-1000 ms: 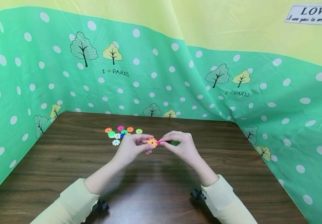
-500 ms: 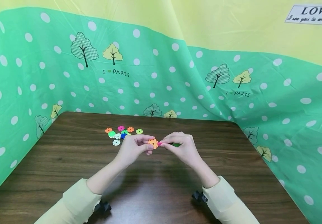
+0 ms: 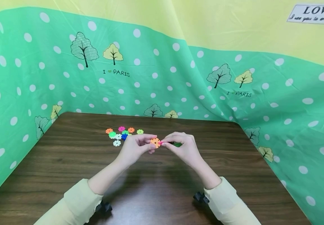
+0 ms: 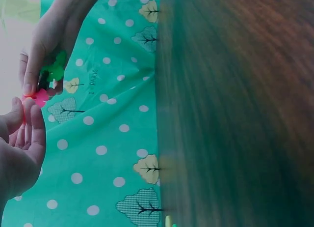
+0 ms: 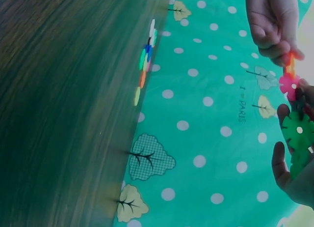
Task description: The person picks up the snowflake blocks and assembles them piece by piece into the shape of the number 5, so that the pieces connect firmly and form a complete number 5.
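Observation:
Over the table, my left hand [image 3: 131, 149] pinches an orange snowflake building disc [image 3: 155, 142] between thumb and fingers. My right hand [image 3: 184, 147] pinches a pink snowflake disc [image 5: 289, 87], edge-on in the head view. The right wrist view shows the orange disc's edge against the pink one; whether their slots are locked together I cannot tell. Green discs [image 5: 298, 130] and a dark piece extend from the pink disc inside the right hand, partly hidden by its fingers. In the left wrist view, green pieces [image 4: 55, 67] also show beneath the right hand.
Several loose snowflake discs lie in a cluster on the brown wooden table [image 3: 66, 162], beyond the left hand, among them a white disc [image 3: 117, 143] and a pink disc [image 3: 121, 128]. A green dotted curtain [image 3: 156, 87] stands behind the table. Black wrist cameras hang below both cuffs.
My left hand and the orange disc have shifted slightly to the right, closer to the pink disc. The right hand keeps nearly the same place and its pinch.

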The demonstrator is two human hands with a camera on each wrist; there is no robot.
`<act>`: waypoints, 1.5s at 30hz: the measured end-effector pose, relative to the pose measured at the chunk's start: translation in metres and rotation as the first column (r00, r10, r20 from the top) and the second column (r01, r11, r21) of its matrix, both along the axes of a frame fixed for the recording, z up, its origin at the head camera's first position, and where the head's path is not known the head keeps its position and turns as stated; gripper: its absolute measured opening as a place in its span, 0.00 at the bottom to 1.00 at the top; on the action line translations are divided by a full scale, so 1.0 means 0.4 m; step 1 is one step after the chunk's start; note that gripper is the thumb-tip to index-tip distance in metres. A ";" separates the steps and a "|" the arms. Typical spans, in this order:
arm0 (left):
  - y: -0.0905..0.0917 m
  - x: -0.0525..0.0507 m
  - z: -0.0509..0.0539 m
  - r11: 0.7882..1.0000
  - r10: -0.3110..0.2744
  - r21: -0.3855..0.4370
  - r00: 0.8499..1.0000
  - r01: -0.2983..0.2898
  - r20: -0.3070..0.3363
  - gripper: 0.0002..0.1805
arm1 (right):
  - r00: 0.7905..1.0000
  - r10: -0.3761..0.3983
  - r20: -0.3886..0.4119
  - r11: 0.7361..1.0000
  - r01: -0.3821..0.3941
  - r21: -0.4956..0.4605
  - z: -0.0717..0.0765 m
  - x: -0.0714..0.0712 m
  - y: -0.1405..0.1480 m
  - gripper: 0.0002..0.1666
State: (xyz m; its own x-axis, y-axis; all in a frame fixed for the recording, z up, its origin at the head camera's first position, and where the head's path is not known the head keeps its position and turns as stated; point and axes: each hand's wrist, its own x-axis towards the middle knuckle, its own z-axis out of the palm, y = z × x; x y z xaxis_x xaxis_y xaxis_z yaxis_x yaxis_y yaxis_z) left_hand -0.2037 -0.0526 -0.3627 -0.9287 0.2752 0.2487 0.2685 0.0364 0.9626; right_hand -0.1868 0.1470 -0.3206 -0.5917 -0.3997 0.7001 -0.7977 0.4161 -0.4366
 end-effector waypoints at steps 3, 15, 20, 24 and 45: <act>-0.004 -0.001 0.007 1.000 0.022 0.006 0.999 -0.022 -0.032 0.18 | 1.000 -0.008 0.020 1.000 0.008 -0.013 0.002 0.000 -0.004 0.08; -0.028 -0.010 0.032 0.997 0.069 -0.021 0.984 -0.073 -0.167 0.08 | 0.970 -0.034 0.240 0.998 0.047 -0.049 0.003 0.012 -0.006 0.08; -0.025 -0.008 0.041 0.996 0.055 -0.056 0.977 -0.068 -0.208 0.08 | 0.927 -0.049 0.372 0.992 0.088 -0.088 -0.005 0.012 -0.017 0.08; -0.018 -0.006 0.042 0.993 0.051 -0.089 0.968 -0.075 -0.246 0.08 | 0.896 -0.025 0.443 0.987 0.092 -0.131 -0.011 0.013 -0.028 0.09; -0.158 -0.112 0.029 0.875 0.005 -0.456 0.945 -0.162 -0.327 0.13 | 0.839 0.035 0.542 0.947 0.146 -0.286 -0.055 -0.031 0.030 0.09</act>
State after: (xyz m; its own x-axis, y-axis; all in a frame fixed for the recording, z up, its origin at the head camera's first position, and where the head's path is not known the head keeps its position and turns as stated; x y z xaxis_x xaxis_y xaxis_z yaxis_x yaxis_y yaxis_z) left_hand -0.2484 -0.1160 -0.3509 -0.8516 0.3568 0.3839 0.5212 0.4987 0.6926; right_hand -0.1992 0.1591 -0.3427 -0.9214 -0.1759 0.3464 -0.3804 0.2274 -0.8964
